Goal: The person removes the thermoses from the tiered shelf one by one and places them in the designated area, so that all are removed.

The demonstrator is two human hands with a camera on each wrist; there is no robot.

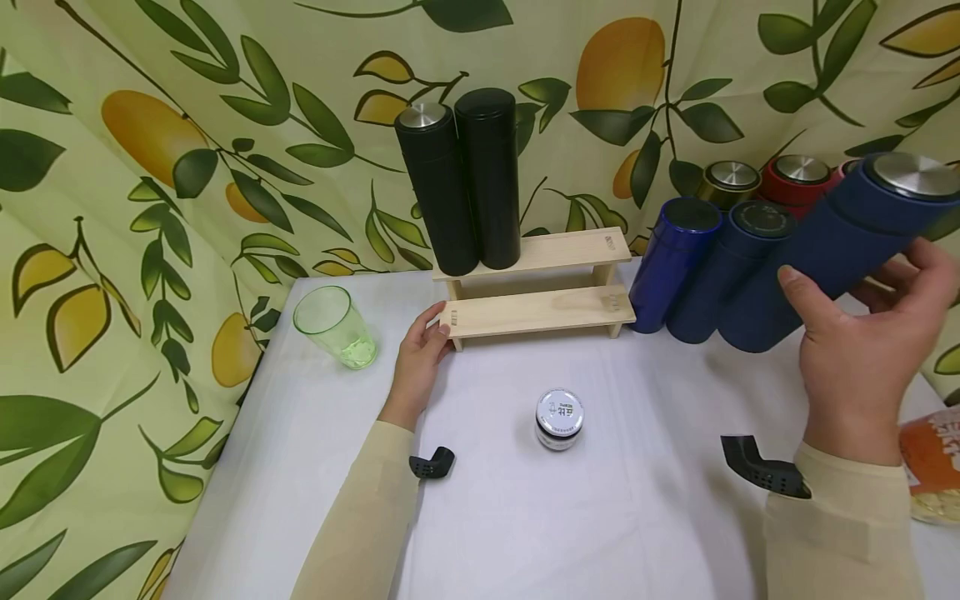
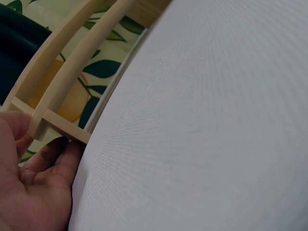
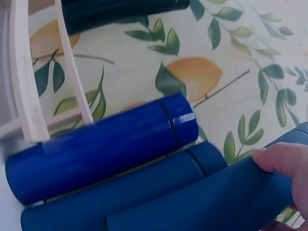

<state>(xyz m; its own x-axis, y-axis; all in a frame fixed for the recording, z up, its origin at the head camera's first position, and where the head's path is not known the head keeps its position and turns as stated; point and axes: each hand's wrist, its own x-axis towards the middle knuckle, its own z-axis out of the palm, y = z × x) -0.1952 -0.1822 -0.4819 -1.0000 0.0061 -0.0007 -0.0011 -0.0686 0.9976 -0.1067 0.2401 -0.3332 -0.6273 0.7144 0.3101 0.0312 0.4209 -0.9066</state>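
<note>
My left hand (image 1: 414, 367) grips the left end of the lower step of a two-step wooden rack (image 1: 540, 312); the left wrist view shows thumb and fingers (image 2: 67, 163) around its end. Two black thermos bottles (image 1: 489, 183) stand side by side on the upper step. At the right, my right hand (image 1: 870, 358) holds a navy thermos (image 1: 832, 237) with a silver lid, tilted to the right. Close beside it stand another navy thermos (image 1: 731, 279) and a glossy blue thermos (image 1: 669, 271), the latter near the rack's right end. Some right fingers are hidden behind the bottle.
A green glass (image 1: 326, 321) stands left of my left hand. A small jar (image 1: 559, 419) with a white lid sits in front of the rack. Behind the blue bottles are gold (image 1: 729, 179) and red thermoses (image 1: 798, 183). An orange package (image 1: 933, 458) lies at the right edge.
</note>
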